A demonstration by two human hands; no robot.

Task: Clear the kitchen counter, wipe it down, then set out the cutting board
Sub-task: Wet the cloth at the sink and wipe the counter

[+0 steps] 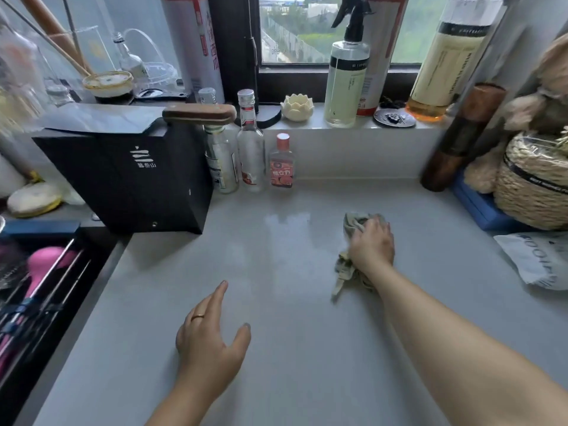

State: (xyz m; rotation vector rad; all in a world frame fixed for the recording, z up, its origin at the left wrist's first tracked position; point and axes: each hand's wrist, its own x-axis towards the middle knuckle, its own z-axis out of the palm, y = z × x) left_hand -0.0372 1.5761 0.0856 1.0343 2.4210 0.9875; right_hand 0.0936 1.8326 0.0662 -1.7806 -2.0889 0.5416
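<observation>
- The right hand lies on a grey-green cloth, right of the middle of the pale surface; its fingers are together and bent down over the bunched far end.
- The cloth is strung out from front to back: the wad is under the hand, and a thin tail sticks out at the wrist, pointing back toward the person and a little left.
- The left hand is over the near part of the surface, well apart from the cloth, fingers straight and spread, holding nothing (whether it touches the surface I cannot tell).
- At the back left stands a black box, with three bottles just beside it against the wall.
</observation>
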